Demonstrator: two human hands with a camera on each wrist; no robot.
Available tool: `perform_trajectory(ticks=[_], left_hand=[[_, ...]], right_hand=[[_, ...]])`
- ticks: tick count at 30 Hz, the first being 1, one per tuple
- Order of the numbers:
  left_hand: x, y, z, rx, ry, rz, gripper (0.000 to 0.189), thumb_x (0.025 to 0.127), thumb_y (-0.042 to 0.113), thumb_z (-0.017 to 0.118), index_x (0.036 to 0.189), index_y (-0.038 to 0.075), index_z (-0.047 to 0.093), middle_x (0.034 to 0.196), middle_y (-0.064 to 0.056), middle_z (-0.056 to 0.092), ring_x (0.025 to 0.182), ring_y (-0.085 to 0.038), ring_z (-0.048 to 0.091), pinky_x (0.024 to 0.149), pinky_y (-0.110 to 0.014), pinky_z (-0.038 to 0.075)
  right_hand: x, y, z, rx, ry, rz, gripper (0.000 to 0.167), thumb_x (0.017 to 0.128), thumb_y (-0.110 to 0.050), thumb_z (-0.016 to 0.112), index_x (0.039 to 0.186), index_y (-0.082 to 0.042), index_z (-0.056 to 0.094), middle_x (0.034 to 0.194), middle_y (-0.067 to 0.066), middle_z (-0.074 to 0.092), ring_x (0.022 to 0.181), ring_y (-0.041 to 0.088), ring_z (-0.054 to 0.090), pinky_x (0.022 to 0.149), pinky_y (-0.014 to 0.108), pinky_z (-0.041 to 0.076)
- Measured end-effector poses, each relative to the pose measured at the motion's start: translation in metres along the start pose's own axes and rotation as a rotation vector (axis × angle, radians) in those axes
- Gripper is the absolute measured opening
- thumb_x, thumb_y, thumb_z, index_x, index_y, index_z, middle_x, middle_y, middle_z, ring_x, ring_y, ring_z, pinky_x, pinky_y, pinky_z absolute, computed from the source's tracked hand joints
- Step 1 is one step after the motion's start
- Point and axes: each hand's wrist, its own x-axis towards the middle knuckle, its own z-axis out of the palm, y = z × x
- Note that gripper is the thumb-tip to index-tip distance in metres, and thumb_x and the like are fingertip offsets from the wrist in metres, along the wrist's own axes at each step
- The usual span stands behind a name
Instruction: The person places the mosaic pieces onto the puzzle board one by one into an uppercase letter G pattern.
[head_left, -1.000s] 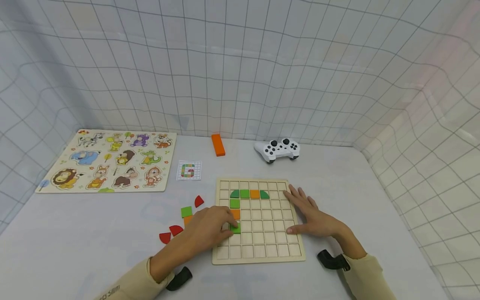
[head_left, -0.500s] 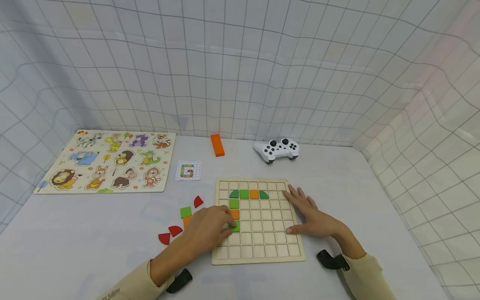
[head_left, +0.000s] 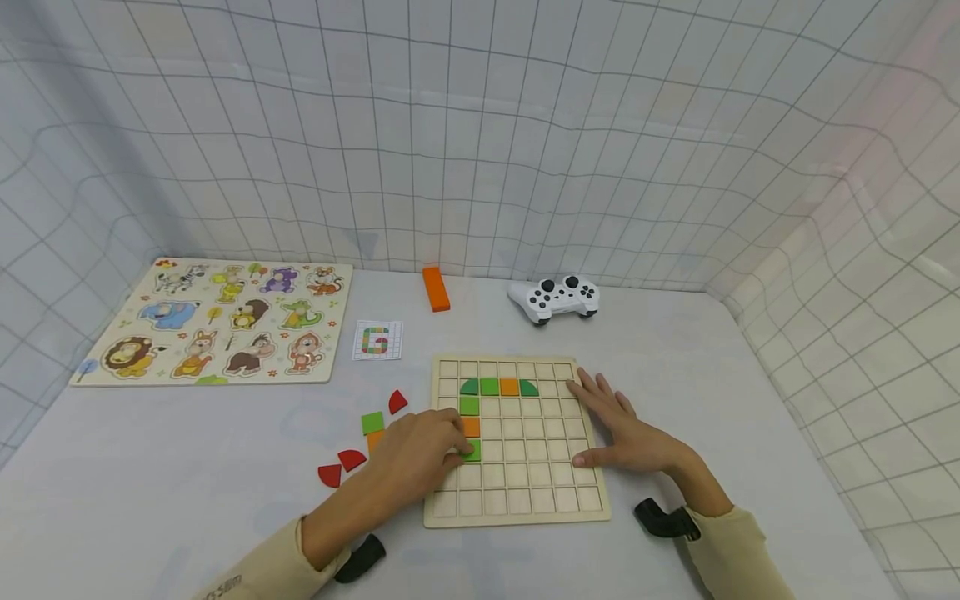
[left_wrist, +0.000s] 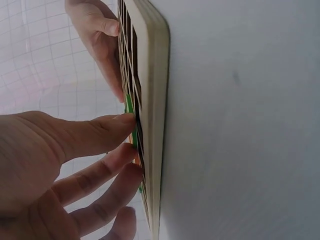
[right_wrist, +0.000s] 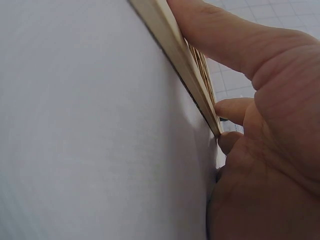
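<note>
A wooden grid board lies in front of me with green and orange tiles set in some cells. My left hand is over its left side, thumb and fingertips at a green square tile in the left column. In the left wrist view the thumb and index finger pinch about that green tile, low against the board. My right hand rests on the board's right edge, fingers spread; in the right wrist view its thumb lies over the rim. Left of the board are a loose green tile and an orange tile, partly hidden.
Red quarter-round pieces lie left of the board. A small pattern card sits beyond them. Farther back are an animal puzzle board, an orange block and a white game controller. A grid-patterned curtain rises behind.
The green tile under my left fingers has shifted slightly away from me, closer to the orange tile above it. My right hand keeps its place.
</note>
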Motion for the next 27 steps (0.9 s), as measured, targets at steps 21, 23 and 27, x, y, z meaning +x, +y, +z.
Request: perform_trajectory(ticks=[21,23,27], left_hand=[[0.002,-0.036,-0.024,-0.174,-0.005,-0.120,0.013,0.089,0.015,0.075,0.102,0.018,0.076,0.102,0.008,0.069,0.077,-0.007,0.056,0.063,-0.026,0.046],[0.003,-0.047,-0.030,-0.221,-0.016,-0.150,0.015,0.090,0.014,0.074,0.105,0.016,0.076,0.101,0.006,0.069,0.078,-0.009,0.055,0.063,-0.026,0.046],[0.003,-0.071,-0.039,-0.306,-0.025,-0.142,0.021,0.090,0.012,0.074,0.110,0.012,0.074,0.104,0.000,0.070,0.083,-0.014,0.057,0.064,-0.026,0.049]], right_hand=[[0.000,0.000,0.000,0.002,0.001,-0.007,0.108,0.082,-0.041,0.081,0.162,-0.016,0.011,0.169,0.011,-0.008,0.153,0.038,-0.019,0.116,0.065,-0.010],[0.000,0.000,0.000,-0.001,0.000,-0.011,0.108,0.083,-0.041,0.080,0.162,-0.016,0.011,0.169,0.011,-0.009,0.153,0.038,-0.019,0.116,0.065,-0.010],[-0.001,0.001,0.000,-0.005,0.001,-0.015,0.108,0.083,-0.042,0.080,0.162,-0.016,0.011,0.169,0.011,-0.009,0.152,0.039,-0.019,0.116,0.065,-0.010]])
